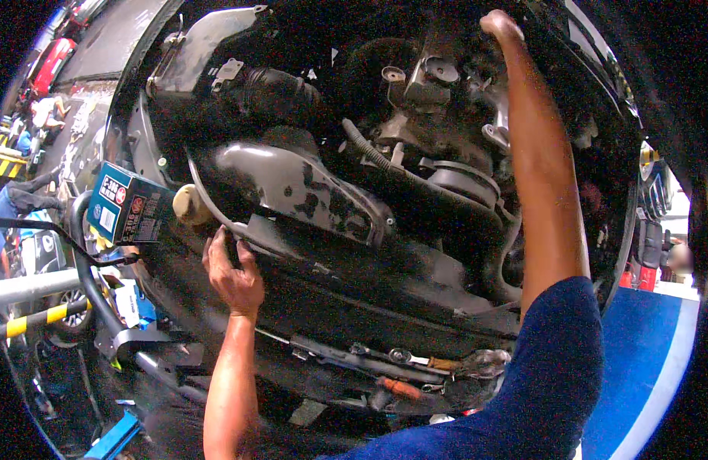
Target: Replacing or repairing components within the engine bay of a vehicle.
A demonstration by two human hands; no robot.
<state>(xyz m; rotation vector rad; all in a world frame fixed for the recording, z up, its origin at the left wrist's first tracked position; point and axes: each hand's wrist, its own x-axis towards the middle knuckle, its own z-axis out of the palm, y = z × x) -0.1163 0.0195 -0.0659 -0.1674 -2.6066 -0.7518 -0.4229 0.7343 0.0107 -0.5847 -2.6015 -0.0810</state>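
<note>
My left hand (235, 274) rests at the near left side of a car's engine bay. Its fingers are spread, with the tips against the edge of a black plastic duct (293, 184), and nothing shows in it. Just beyond those fingers is a round tan piece (190, 205). A dark blue and black cardboard box (131, 204) stands left of it. My right arm stretches far across the engine, and my right hand (501, 25) is closed near the back. Whatever it grips, if anything, is lost in the dark. Below that hand lie the engine's metal parts (441, 70).
Along the front edge lie a ratchet (424, 359) with a brown handle and a tool with an orange handle (401, 388). A corrugated hose (365, 146) crosses the bay. A black bar (97, 291) stands at left; a blue surface (642, 345) is at right. Other people work far left.
</note>
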